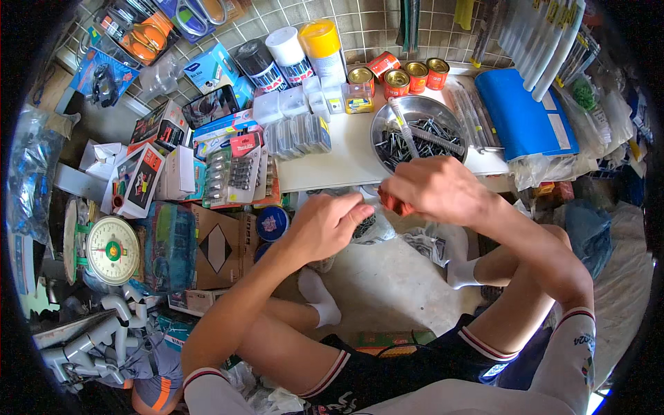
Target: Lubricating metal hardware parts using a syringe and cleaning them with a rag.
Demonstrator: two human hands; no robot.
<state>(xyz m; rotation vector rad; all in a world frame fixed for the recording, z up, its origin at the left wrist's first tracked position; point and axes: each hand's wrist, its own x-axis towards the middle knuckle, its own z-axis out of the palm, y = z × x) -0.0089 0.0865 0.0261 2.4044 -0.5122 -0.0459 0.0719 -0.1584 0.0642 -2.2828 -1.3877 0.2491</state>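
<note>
My left hand (325, 228) is closed in a pinch, thumb against the fingers, over a clear plastic bag (377, 232) with dark metal pieces. What it pinches, if anything, is too small to make out. Close by on the right, my right hand (439, 190) is curled round a small red object (395, 201), mostly hidden by the fingers. Just beyond this hand, a steel bowl (379, 114) full of loose nails (432, 128) stands on the white table (325, 171). A clear-handled tool (403, 128) and a grey metal strip (437, 140) lie across the bowl.
Behind the bowl are several red cans (396, 83). Spray cans (321, 48) and clear plastic boxes (297, 137) stand left of them. A blue folder (526, 114) lies at right. A dial scale (112, 250) and cardboard box (218, 245) are at left; another person's leg (155, 394) shows lower left.
</note>
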